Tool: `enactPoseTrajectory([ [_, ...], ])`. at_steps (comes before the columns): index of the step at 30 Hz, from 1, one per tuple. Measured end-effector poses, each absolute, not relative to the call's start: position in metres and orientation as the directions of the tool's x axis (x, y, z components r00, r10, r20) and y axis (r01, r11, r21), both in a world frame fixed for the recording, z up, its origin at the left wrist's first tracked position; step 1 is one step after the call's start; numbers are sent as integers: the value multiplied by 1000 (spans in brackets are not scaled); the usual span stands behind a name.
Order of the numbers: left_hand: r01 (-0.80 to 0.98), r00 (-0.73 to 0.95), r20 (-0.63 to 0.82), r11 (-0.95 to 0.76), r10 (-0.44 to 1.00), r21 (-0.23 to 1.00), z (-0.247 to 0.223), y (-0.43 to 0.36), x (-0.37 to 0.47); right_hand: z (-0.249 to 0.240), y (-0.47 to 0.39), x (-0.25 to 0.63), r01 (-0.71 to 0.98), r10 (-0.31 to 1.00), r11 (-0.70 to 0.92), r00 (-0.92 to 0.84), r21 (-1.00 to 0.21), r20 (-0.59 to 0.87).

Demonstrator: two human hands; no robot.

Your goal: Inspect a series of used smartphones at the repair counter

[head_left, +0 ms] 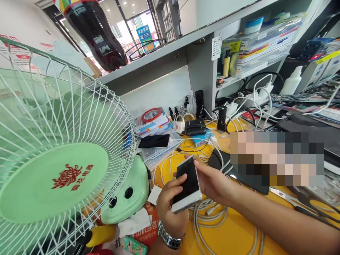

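Note:
A smartphone (189,182) with a dark screen and a light silver frame is held over the yellow table, its lower end tilted toward me. My left hand (171,200), with a metal watch (170,236) on the wrist, wraps around the phone's left side, its fingers reaching onto the screen. Along the opposite edge, my right hand (211,177) grips the phone near its upper right corner. Its thumb lies by that corner, and the other fingers are partly hidden behind the phone. Beneath both hands run loops of pale cable (209,212).
A green fan (61,177) in a wire cage fills the left side. Behind the hands lie another black phone (154,141), a tape roll (151,114) and tangled cables. Scissors (284,196) rest at the right, near a pixelated patch. A cola bottle (95,35) stands on the shelf above.

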State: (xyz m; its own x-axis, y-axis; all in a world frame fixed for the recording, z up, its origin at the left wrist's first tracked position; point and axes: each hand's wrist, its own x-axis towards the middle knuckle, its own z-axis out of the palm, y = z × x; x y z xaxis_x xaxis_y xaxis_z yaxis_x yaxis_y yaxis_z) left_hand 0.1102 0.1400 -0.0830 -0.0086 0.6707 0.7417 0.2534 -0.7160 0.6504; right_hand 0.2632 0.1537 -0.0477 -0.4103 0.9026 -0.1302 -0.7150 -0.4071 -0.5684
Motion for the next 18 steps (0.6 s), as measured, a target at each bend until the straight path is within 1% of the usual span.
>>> enactPoseTrajectory([
  [3,267,5,781,-754,624,601,-78,140,108,-54,153,263,-690,861,-477,-492,-545,-130],
  [6,316,25,778,-744,627,589,-73,140,105,-57,152,263,-641,811,-543,-568,-542,-140],
  [9,345,36,780,-741,624,577,-70,139,104,-58,151,263,-611,787,-574,-595,-546,-161],
  [12,353,39,788,-746,615,565,-69,139,104,-59,151,262,-614,794,-567,-584,-550,-166],
  [15,386,72,778,-737,624,555,-69,140,103,-60,154,262,-589,793,-546,-592,-595,-142],
  [18,448,96,765,-714,637,538,-70,144,102,-59,158,263,-487,768,-536,-621,-690,-159],
])
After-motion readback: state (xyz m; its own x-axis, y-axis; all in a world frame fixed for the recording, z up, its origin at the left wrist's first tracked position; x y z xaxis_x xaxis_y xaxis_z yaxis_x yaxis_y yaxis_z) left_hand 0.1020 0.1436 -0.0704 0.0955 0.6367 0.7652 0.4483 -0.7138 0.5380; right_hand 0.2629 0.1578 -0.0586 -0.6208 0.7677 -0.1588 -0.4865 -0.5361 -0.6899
